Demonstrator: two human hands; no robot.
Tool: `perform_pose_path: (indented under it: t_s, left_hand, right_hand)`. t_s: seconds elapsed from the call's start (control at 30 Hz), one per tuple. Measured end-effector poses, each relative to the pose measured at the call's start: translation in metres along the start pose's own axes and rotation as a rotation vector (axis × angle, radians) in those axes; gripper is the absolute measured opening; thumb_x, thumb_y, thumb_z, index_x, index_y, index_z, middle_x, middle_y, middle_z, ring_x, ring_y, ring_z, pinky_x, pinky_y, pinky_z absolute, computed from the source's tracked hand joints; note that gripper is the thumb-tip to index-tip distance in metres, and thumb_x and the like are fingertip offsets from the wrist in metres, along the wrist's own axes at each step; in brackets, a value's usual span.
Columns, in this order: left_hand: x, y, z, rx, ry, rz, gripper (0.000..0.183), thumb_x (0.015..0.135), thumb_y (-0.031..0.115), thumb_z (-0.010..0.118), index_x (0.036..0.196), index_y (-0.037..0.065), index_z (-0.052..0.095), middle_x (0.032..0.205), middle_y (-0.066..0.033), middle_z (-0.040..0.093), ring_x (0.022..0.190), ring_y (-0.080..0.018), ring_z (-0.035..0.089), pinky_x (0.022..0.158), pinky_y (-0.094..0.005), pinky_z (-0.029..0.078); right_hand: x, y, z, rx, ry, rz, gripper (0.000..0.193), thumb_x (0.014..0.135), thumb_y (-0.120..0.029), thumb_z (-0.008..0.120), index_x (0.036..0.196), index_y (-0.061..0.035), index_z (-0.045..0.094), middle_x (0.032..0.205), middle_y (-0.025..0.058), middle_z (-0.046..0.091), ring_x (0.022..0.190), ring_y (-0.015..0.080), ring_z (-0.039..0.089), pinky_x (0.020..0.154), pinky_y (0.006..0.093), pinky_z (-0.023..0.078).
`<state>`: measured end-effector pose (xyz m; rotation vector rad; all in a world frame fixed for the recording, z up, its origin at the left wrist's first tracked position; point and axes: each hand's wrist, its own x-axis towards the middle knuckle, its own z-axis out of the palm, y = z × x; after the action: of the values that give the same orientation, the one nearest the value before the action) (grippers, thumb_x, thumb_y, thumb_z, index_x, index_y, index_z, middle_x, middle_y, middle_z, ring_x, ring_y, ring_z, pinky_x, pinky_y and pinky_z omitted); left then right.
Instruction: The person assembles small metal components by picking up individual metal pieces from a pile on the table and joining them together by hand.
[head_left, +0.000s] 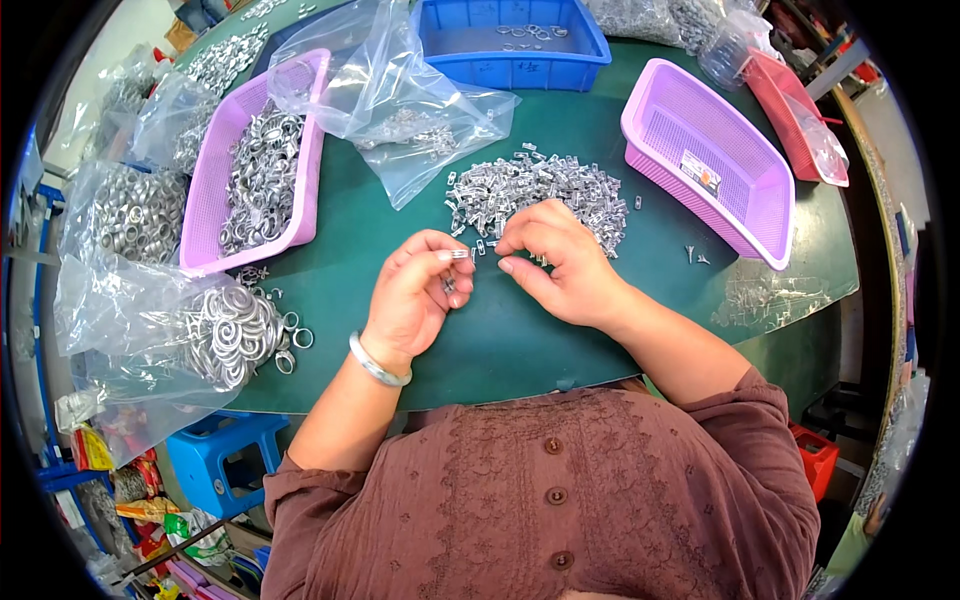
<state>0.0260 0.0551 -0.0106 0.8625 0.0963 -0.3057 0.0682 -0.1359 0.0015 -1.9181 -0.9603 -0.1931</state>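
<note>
My left hand [412, 290], a pale bangle [380, 362] on its wrist, is closed. Its thumb and forefinger pinch a small silvery metal piece [459, 254], and more bits of metal show under the curled fingers. Just to its right, my right hand [562, 262] is closed too, thumb and fingertips drawn together; whatever lies between them is too small to make out. A gap separates the two hands, with a few loose metal pieces [481, 247] in it. Behind them spreads a heap of small silvery metal pieces [535, 190] on the green table [480, 350], partly hidden by my right hand.
Left stands a purple basket [312, 150] of metal parts, beside bags of rings [140, 215] and a pile of ring-shaped parts [235, 335]. A clear bag [400, 110] and blue bin [515, 70] lie behind. Purple [740, 215] and red baskets [790, 120] stand right. A blue stool [225, 455] is below.
</note>
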Motion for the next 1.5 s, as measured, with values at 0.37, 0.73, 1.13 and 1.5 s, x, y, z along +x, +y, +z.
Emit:
perform_pose_path:
  t_s: [0.37,0.73,1.13,1.5]
  left_hand:
    - [0.002,0.008,-0.009,-0.13,0.084,-0.003,0.015,0.08,0.013,0.045,0.087,0.001,0.053,0.076,-0.0092,0.055,0.062,-0.0162,0.051,0.052,-0.0244,0.04]
    - [0.001,0.007,-0.003,0.168,0.217,-0.023,0.01,0.084,0.015,0.053,0.085,0.005,0.056,0.068,-0.0009,0.053,0.053,-0.0071,0.046,0.044,-0.0182,0.033]
    - [-0.002,-0.004,0.012,0.458,0.136,-0.025,0.011,0.084,0.016,0.056,0.08,0.006,0.059,0.063,0.0025,0.054,0.049,-0.0023,0.045,0.042,-0.0133,0.033]
    - [-0.003,-0.004,0.017,0.417,0.168,-0.053,0.013,0.085,0.015,0.054,0.079,0.006,0.059,0.063,0.0023,0.053,0.05,-0.0032,0.045,0.043,-0.0145,0.034]
  right_hand:
    - [0.017,0.003,0.013,-0.464,-0.215,-0.14,0.013,0.067,-0.01,0.062,0.08,-0.0088,0.06,0.087,0.0045,0.05,0.086,0.0229,0.046,0.077,0.0352,0.034]
    - [0.026,0.005,0.017,-0.32,-0.167,-0.119,0.007,0.069,-0.006,0.06,0.075,-0.0068,0.057,0.087,0.0062,0.05,0.085,0.0241,0.046,0.077,0.0358,0.036]
    - [0.017,-0.007,-0.001,-0.104,-0.201,0.052,0.004,0.075,-0.004,0.056,0.079,-0.003,0.057,0.086,0.008,0.053,0.083,0.0261,0.049,0.075,0.035,0.039]
    - [0.009,0.001,-0.007,0.036,-0.118,0.111,0.006,0.077,-0.007,0.055,0.079,-0.0022,0.058,0.079,0.0098,0.056,0.08,0.0277,0.051,0.074,0.0361,0.041]
